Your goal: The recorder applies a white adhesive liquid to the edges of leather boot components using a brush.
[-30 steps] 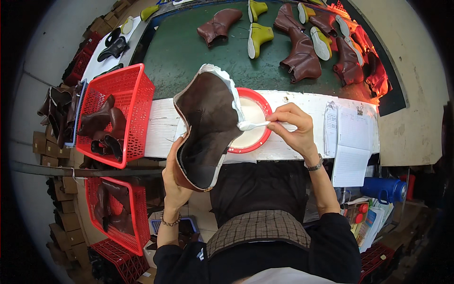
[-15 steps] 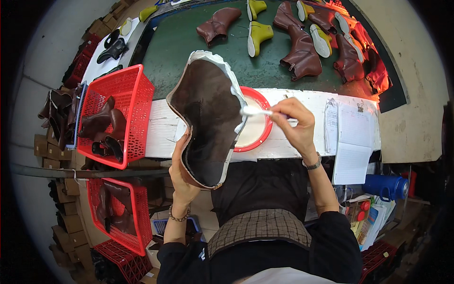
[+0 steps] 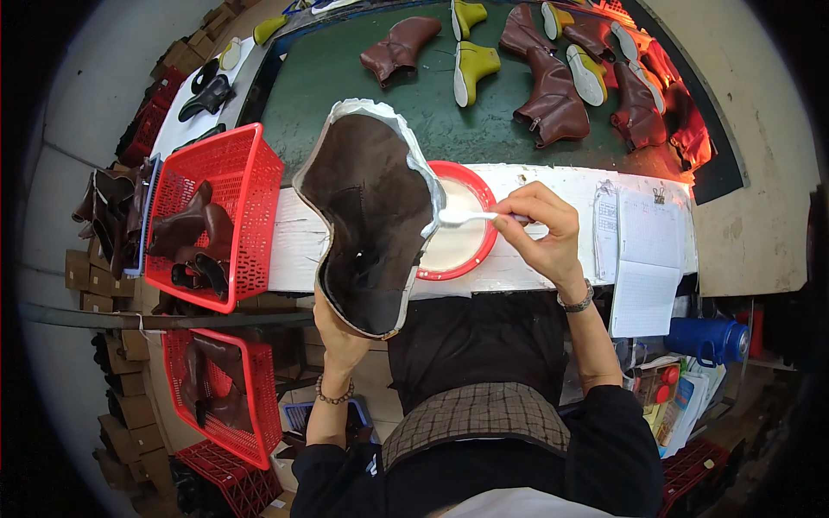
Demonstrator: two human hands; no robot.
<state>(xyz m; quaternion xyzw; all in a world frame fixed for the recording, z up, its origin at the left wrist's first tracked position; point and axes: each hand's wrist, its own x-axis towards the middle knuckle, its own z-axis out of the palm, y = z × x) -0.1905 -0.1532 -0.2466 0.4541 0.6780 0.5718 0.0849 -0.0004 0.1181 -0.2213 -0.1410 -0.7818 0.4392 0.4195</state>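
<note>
Desk (image 3: 570, 183) behind; dark boot upper (image 3: 363, 216) at nine o'clock of the red bowl (image 3: 484, 257), left hand (image 3: 339, 341) clamped on its lower side, right hand (image 3: 544, 231) pinching the white brush (image 3: 468, 217); light, even strokes along the edge should serve best; the upper has shifted slightly toward nine o'clock since earlier

- A footwear workshop
- Brown boots (image 3: 553, 99) and yellow-green boots (image 3: 477, 69) spread across a green worktop (image 3: 484, 142)
- Red baskets (image 3: 256, 198) of brown footwear (image 3: 183, 223)
- A brown boot upper (image 3: 367, 207) near a red bowl (image 3: 488, 246) of white paste (image 3: 458, 249)
- Stacked cardboard boxes (image 3: 110, 282)
</note>
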